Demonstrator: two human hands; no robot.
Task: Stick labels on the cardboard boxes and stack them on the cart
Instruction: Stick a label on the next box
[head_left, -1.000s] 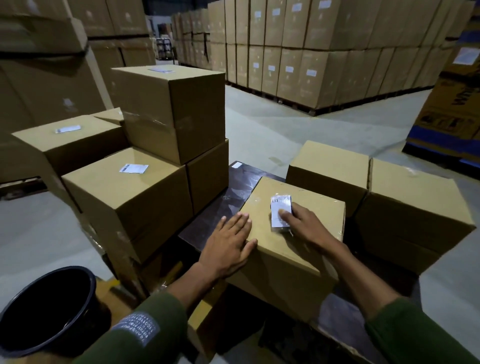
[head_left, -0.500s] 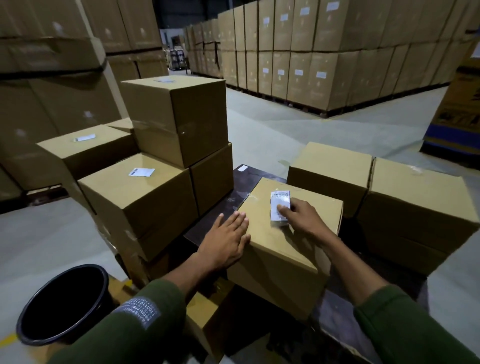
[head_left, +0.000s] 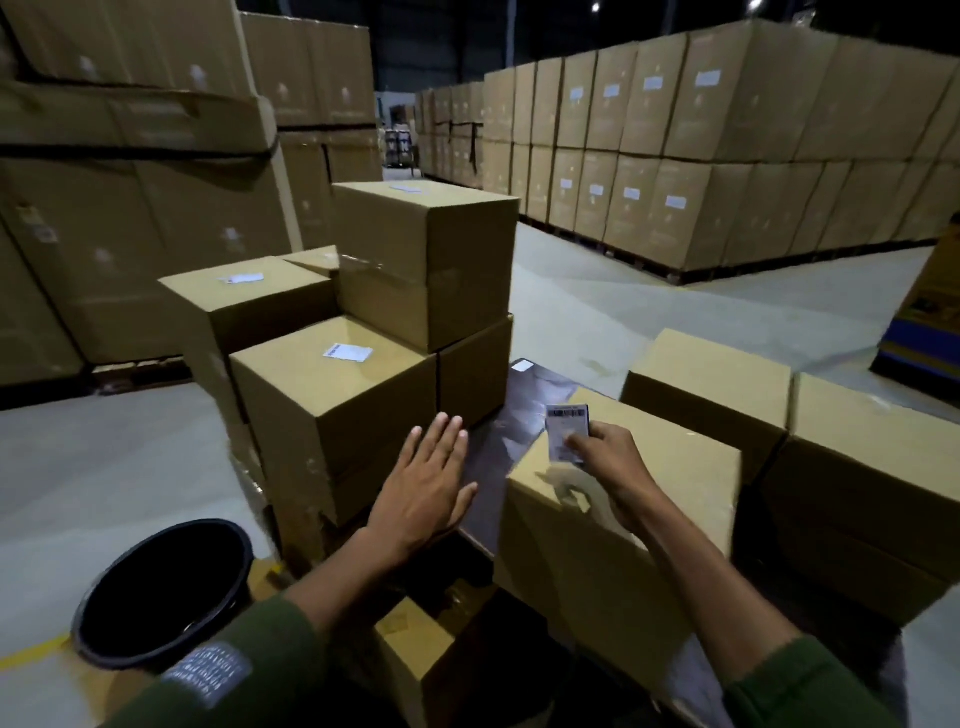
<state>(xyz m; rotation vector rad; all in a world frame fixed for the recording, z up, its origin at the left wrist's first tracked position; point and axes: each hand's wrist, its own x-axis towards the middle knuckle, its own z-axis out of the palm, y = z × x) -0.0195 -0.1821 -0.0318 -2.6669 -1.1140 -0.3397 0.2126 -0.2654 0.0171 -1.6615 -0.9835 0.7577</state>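
Box (head_left: 654, 499), plain brown cardboard, at 4 o'clock of the view, resting on a dark surface (head_left: 524, 415). Probably stiff-walled and dry, not slippery; weight impossible to tell, though the size suggests a two-handed lift. Best held, by this judgement, with palms flat against two opposite sides low down, or fingers under the bottom edges; the taped top seam offers no hold. Label (head_left: 567, 432), white with a barcode, thin and limp, pinched by the right hand (head_left: 602, 457) over the box's top near its 11 o'clock corner; whether stuck down, part-stuck or lifted cannot be told through the blur. Likely to curl and cling to itself if handled by the sticky face, so better held by one edge and smoothed flat from there. Left hand (head_left: 431, 488) empty, fingers straight and spread, hovering at 9 o'clock of the box, over the gap before the stack (head_left: 337, 405). Stack at 10 o'clock, several boxes carrying white labels on top. Two more unlabelled boxes (head_left: 800, 441) at 2 o'clock, just beside. Black bucket (head_left: 161, 592) at 8 o'clock on the floor. Walls of palletised cartons (head_left: 701, 156) at 12 to 1 o'clock, well apart.
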